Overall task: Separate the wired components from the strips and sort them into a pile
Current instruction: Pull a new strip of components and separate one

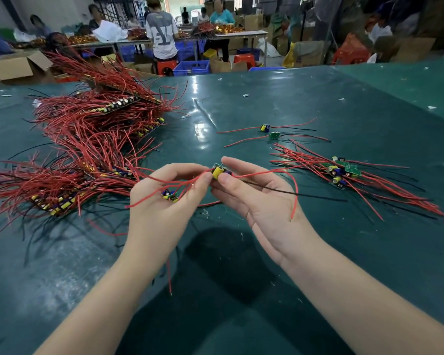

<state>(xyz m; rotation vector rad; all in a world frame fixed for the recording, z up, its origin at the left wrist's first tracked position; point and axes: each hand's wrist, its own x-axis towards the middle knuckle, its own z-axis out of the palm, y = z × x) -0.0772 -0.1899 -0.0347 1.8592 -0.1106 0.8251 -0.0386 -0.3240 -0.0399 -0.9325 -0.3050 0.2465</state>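
2 bare hands [164, 201], 2 small green wired boards in them. 2 loose wired boards [269, 131] on the table. Approx 5 more in the sorted pile [341, 172]; strip heap [92, 139] too tangled to count.

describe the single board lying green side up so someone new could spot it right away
On the dark green table, look right of the big heap of red-wired strips and above the small sorted pile of wired boards. Two loose wired boards lie side by side there. It is the nearer one, the small flat green circuit board; its neighbour shows a yellow capacitor.

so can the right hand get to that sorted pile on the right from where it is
Probably yes. The right hand pinches a component with the left hand, but only bare table lies between it and the pile; it would carry or drop the component first.
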